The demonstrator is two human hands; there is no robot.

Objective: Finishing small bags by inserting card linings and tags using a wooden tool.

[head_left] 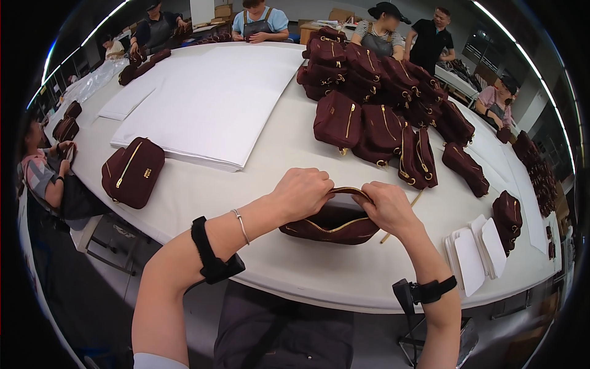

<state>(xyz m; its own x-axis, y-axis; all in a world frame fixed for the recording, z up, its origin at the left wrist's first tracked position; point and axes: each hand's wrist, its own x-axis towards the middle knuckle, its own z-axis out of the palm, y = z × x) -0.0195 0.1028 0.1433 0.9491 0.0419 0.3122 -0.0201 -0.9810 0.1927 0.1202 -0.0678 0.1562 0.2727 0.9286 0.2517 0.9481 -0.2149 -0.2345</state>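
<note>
A dark burgundy bag with a gold zipper sits at the table's near edge, its top unzipped and gaping. My left hand is closed on the far left part of its rim. On the right side of that rim, my right hand grips the edge with thumb and fingers. Between both hands the zipper edge arches upward, and the bag's inside looks dark. Behind and under my right hand lies a thin tan stick, partly hidden by the hand.
A large stack of white sheets covers the table's left middle. One finished-looking burgundy bag lies at left. Many similar bags are piled at far right. White cards stand near another bag. Several people work around the table.
</note>
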